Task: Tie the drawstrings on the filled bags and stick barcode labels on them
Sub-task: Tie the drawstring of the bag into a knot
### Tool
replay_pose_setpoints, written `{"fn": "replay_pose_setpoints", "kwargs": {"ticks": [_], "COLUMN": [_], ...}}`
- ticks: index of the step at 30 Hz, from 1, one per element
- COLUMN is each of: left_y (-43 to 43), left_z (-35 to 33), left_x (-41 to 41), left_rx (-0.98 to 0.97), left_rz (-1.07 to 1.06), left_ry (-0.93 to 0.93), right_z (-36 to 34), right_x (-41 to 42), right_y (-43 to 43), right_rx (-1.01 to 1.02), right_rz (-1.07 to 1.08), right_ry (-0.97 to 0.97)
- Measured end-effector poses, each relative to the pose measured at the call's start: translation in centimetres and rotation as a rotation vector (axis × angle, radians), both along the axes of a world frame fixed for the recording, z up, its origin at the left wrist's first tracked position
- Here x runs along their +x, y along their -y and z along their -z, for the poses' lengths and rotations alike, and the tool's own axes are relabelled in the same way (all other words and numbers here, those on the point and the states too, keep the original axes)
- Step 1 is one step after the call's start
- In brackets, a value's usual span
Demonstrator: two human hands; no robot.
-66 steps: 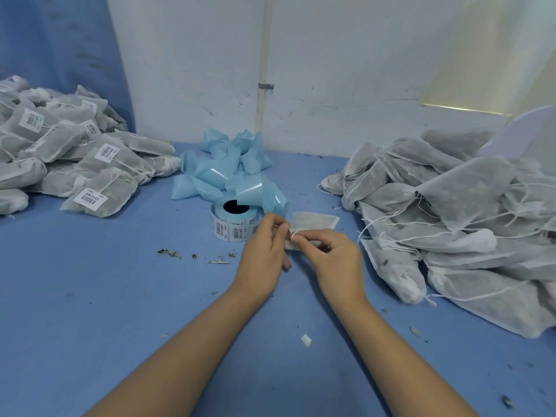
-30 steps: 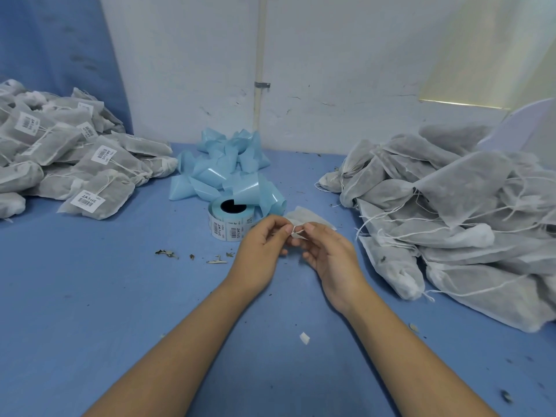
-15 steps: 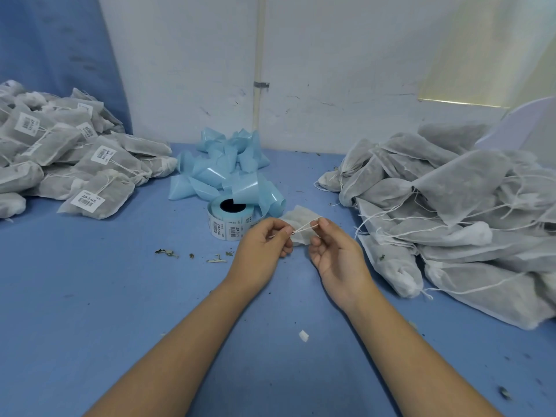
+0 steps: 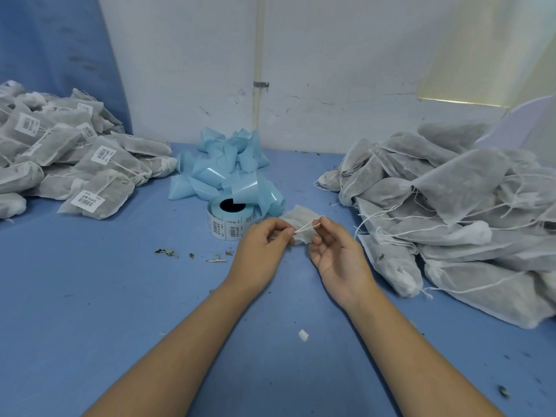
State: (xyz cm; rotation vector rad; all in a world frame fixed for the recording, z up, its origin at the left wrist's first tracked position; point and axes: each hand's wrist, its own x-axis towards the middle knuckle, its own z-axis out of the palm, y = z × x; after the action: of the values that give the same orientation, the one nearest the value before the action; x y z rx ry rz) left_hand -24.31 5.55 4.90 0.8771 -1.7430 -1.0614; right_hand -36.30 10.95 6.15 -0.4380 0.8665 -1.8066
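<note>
White string (image 4: 307,227) is stretched between the left hand (image 4: 264,242) and the right hand (image 4: 337,251); each pinches one end, probably to tighten the knot. The small bag (image 4: 298,219) lies at frame centre, beside the label roll (image 4: 230,218).

One wide-angle head-worn camera looks forward and down across the blue table (image 4: 99,311) toward the white wall (image 4: 346,55), left hand (image 4: 261,248) and right hand (image 4: 340,257) close below.

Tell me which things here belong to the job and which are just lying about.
Job: left hand and right hand pinching white drawstring of small white mesh bag; barcode label roll; unlabelled grey bag pile; labelled bag pile.
Idle: crumpled blue backing strip; dried leaf crumbs; white paper scrap.
</note>
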Motion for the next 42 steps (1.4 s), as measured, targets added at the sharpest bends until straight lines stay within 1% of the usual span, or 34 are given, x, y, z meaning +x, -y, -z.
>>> {"fn": "replay_pose_setpoints", "kwargs": {"ticks": [3,6,9,10,11,13,15,18,22,25,27,31,34,36,37,40,42], "left_y": [-0.4,-0.8,-0.8,-0.8,-0.7,-0.5,-0.2,-0.1,-0.8,-0.8,-0.6,0.1,0.1,0.2,0.2,0.1,-0.1], "left_z": [-0.1,-0.1,0.0,0.1,0.1,0.2,0.2,-0.1,-0.7,-0.7,-0.7,-1.0,-1.1,-0.9,-0.8,-0.5,-0.4], "left_x": [0.2,0.2,0.2,0.2,0.2,0.3,0.4,0.5,0.8,0.9,1.0,0.8,0.5,0.6,0.6,0.6,0.4], "left_rx": [-0.109,-0.32,-0.579,-0.645,-0.67,-0.593,-0.474,-0.414,-0.284,-0.208,-0.124,0.155,0.361,0.45,0.471,0.466,0.439], "left_rz": [-0.1,-0.09,-0.118,-0.144,-0.173,-0.212,-0.261,-0.322,-0.345,-0.416,-0.429,-0.361,-0.199,-0.072,-0.019,0.085,0.097], "left_ry": [0.084,0.192,0.352,0.395,0.408,0.35,0.223,0.077,-0.163,-0.295,-0.387,-0.547,-0.68,-0.795,-0.821,-0.777,-0.679], "right_z": [-0.2,-0.2,-0.2,-0.2,-0.1,-0.2,-0.1,-0.1,0.1,0.7,1.0,1.5,1.6,1.7,1.7,1.6,1.5], "right_x": [0.1,0.4,0.4,0.4,0.3,0.1,0.0,0.1,0.5,1.0,1.3,1.5,1.5,1.4,1.3,1.2,1.3], "right_y": [-0.1,0.0,-0.1,-0.2,-0.2,-0.3,-0.3,-0.3,-0.2,0.2,0.4,0.6,0.7,0.8,0.8,0.9,0.8], "right_rx": [-0.012,-0.03,-0.045,-0.05,-0.056,-0.065,-0.064,-0.055,-0.002,0.039,0.06,0.078,0.113,0.118,0.119,0.127,0.125], "right_rz": [-0.048,-0.124,-0.184,-0.198,-0.205,-0.198,-0.182,-0.167,-0.069,0.03,0.067,0.058,0.063,0.086,0.096,0.111,0.107], "right_ry": [0.026,0.066,0.088,0.097,0.11,0.13,0.131,0.092,-0.074,-0.236,-0.309,-0.368,-0.401,-0.368,-0.346,-0.32,-0.311]}}
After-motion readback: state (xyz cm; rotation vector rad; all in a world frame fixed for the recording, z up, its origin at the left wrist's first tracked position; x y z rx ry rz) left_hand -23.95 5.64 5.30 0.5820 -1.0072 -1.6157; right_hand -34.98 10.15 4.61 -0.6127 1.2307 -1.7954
